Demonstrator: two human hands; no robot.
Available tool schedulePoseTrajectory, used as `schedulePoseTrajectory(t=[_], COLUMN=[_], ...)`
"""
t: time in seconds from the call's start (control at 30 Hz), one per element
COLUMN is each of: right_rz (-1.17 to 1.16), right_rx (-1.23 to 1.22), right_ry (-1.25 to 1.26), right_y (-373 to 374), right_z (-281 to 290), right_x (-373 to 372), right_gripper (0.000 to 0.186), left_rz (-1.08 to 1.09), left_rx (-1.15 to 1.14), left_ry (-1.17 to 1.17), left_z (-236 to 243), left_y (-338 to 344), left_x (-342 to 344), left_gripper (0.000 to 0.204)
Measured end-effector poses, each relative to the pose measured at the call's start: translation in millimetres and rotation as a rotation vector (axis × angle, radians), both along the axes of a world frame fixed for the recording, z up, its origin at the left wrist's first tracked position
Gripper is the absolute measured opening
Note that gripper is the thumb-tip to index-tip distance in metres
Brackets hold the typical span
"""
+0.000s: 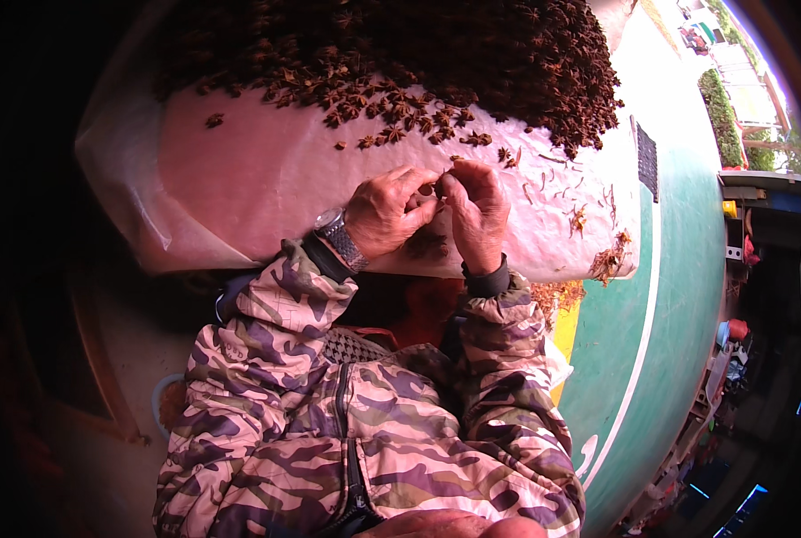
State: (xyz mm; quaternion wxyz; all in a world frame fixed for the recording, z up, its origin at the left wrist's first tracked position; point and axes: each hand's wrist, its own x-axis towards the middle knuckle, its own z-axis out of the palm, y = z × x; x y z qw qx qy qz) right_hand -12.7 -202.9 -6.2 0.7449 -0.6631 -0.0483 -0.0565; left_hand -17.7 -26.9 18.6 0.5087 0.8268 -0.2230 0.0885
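Note:
My left hand [387, 213], with a metal watch [339, 238] at its wrist, and my right hand [478, 215] meet above the near part of a pale, plastic-covered table [266, 188]. Both are closed, fingertips pinched together around a small brown piece of star anise [439, 188], mostly covered by the fingers. Just beyond them lie loose star anise [393, 134], scattered in front of a large dark heap of star anise [499, 63]. A dark patch [427, 244] shows on the sheet below my hands; I cannot make out whether it is star anise or shadow.
Thin stem bits [544, 184] and a clump of brown debris [609, 260] are strewn toward the table's right edge. Under that edge, more brown scraps [557, 294] fill something yellow-sided. A green floor [629, 359] with a white line runs along the right; a blue-rimmed container [160, 399] stands lower left.

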Motion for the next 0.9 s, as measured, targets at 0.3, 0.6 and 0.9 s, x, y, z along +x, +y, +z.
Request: schedulePoseTrajectory(t=[0.3, 0.6, 0.9], right_rz=[0.117, -0.132, -0.438], right_rx=[-0.152, -0.774, -1.345], right_ry=[-0.114, -0.676, -0.117], right_y=[-2.1, 19.5, -72.2], right_z=[-1.9, 30.2, 16.9], right_x=[-2.4, -10.9, 27.0], right_gripper=[0.019, 0.021, 0.011], left_rz=[0.053, 0.091, 0.112], left_rx=[0.000, -0.410, 0.106], left_ry=[-0.035, 0.452, 0.079], left_z=[-3.7, -15.9, 5.0], left_y=[-2.6, 3.6, 10.9], left_x=[-0.4, 4.4, 1.1], left_gripper=[0.028, 0.015, 0.015])
